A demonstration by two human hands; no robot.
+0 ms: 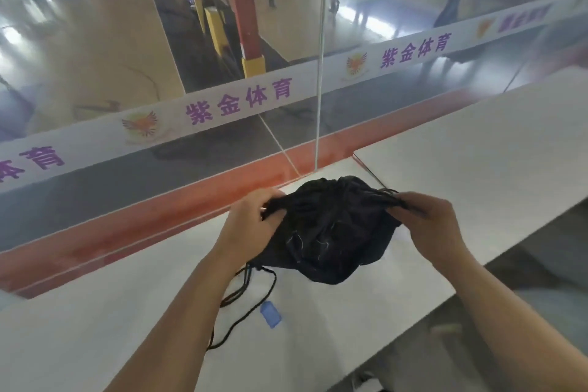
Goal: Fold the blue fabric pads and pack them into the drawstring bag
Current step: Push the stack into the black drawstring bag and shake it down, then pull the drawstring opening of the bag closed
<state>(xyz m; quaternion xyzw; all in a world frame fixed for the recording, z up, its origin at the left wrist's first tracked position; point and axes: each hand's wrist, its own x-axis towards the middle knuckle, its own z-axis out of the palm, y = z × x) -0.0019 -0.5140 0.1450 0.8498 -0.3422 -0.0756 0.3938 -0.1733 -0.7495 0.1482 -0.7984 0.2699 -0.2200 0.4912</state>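
A black drawstring bag (331, 229) bulges on the white table (127, 328), its mouth gathered at the top. My left hand (251, 219) grips the bag's left upper edge. My right hand (429, 216) pinches the bunched cords and fabric at the bag's right side. Black cords (245, 305) trail from under the bag toward me across the table. A small blue tag (270, 314) lies beside the cords. No blue fabric pads are visible; the bag's inside is hidden.
A glass wall with a white banner of purple characters (238, 102) and an orange base strip (159, 226) runs just behind the table. A second white table (477, 143) adjoins at the right. The table's near-right edge drops to the grey floor (525, 296).
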